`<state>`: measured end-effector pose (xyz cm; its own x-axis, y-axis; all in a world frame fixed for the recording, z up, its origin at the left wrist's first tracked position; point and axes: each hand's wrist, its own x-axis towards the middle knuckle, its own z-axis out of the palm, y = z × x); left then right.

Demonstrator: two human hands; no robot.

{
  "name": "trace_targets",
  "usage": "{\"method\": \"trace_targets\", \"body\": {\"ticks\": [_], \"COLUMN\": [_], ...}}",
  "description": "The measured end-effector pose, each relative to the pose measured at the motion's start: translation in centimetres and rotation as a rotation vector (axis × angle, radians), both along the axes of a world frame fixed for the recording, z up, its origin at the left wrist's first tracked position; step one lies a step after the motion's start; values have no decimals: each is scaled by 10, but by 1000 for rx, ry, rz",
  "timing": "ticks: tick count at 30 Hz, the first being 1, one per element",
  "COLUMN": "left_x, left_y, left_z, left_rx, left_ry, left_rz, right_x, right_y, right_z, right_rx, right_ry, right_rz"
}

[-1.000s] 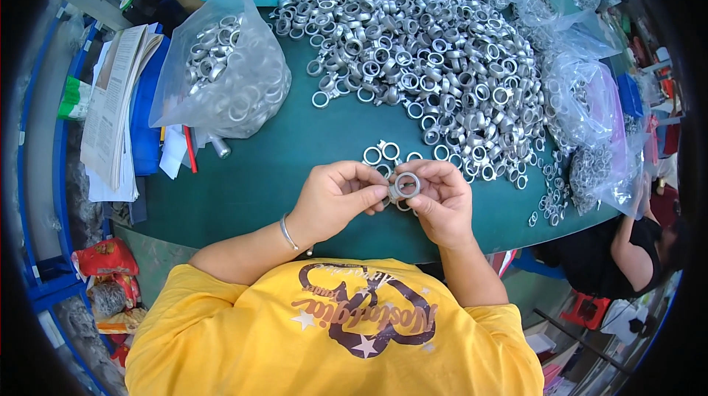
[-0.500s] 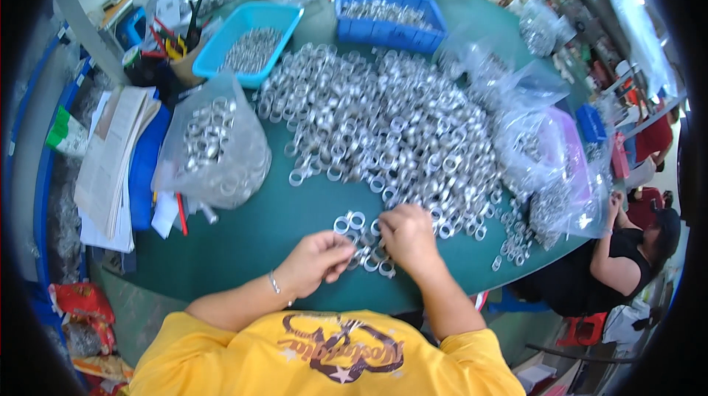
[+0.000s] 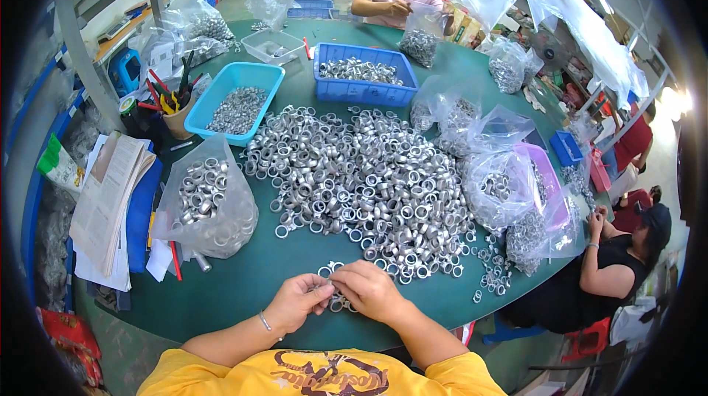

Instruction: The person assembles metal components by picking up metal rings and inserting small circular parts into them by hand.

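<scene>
Left hand (image 3: 296,301) and right hand (image 3: 372,293) meet, curled, over the green counter (image 3: 228,293); cannot tell whether either grip grasps anything. Silvery metal rings (image 3: 338,306) lie beside them, near the larger ring heap (image 3: 369,182). Apparent step: ring handling; next move likely needs fingertip precision.

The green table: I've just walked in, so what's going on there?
A person in a yellow shirt has their left hand and right hand together over some metal rings toward the near side of the green table; whether they grip one is unclear. A large heap of rings lies beyond, with a translucent bag of rings to its left.
</scene>
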<state>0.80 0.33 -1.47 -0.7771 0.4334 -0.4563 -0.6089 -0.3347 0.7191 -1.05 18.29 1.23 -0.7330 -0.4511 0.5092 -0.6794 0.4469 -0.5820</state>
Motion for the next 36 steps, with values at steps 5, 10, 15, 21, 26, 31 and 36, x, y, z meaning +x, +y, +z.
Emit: {"method": "trace_targets", "body": {"ticks": [5, 10, 15, 21, 26, 31, 36], "left_x": [2, 1, 1, -3, -2, -6, -5], "left_y": [3, 4, 12, 10, -3, 3, 1], "left_z": [11, 1, -1, -4, -12, -18, -13], "left_rx": [-135, -413, -380, -417, -342, -38, -132], "left_ry": [172, 580, 562, 478, 400, 232, 255], "left_rz": [7, -10, 101, 206, 213, 76, 101], "right_x": [11, 18, 11, -8, -11, 9, 9], "right_y": [-2, -2, 5, 24, 2, -12, -17], "right_z": [-5, -13, -8, -20, -19, -12, -7], "right_rx": [-191, -339, -169, 323, 68, -74, -61], "right_ry": [-298, -646, -386, 3, -151, -207, -203], "right_rz": [-164, -108, -153, -423, -241, -86, -57]}}
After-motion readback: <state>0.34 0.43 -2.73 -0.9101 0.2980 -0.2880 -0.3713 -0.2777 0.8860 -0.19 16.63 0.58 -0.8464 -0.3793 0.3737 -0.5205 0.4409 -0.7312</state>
